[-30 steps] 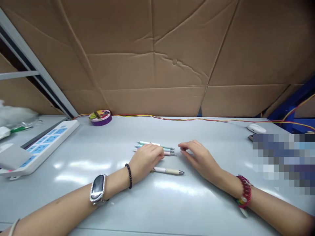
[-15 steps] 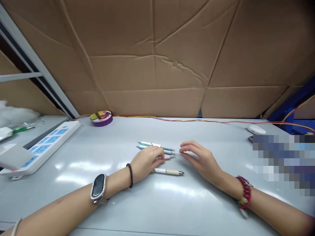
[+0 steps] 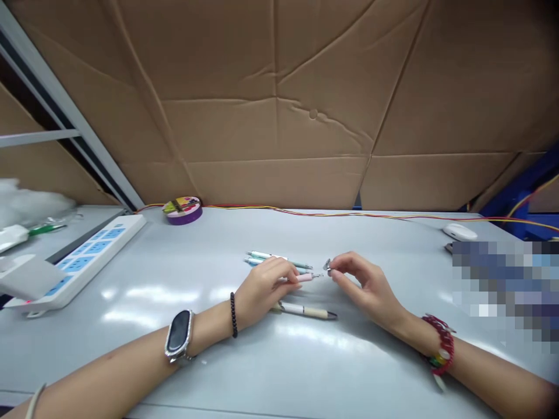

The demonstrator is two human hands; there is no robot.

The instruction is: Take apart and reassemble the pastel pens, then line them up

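Note:
My left hand (image 3: 268, 286) is closed on a pink pen (image 3: 304, 278), its tip pointing right toward my other hand. Thumb and finger of my right hand (image 3: 365, 283) pinch a small shiny silvery piece (image 3: 327, 267), just right of the pen's tip and apart from it; its exact kind is unclear. Behind my left hand lie a white and teal pen (image 3: 265, 255) and a light blue pen (image 3: 253, 262), partly covered by the hand. A white and beige pen (image 3: 309, 311) rests on the table in front, its left end near my left palm.
At the left is a white power strip (image 3: 94, 256) with a plug in it. A round purple tin-like box (image 3: 183, 216) sits at the back of the table (image 3: 279, 372), near red and yellow wires (image 3: 271, 208). A white mouse-shaped object (image 3: 459, 232) stands at the right.
The pink pen now extends further out of my left hand. A small silvery piece shows in my right fingers, where none was visible before. The view has shifted slightly.

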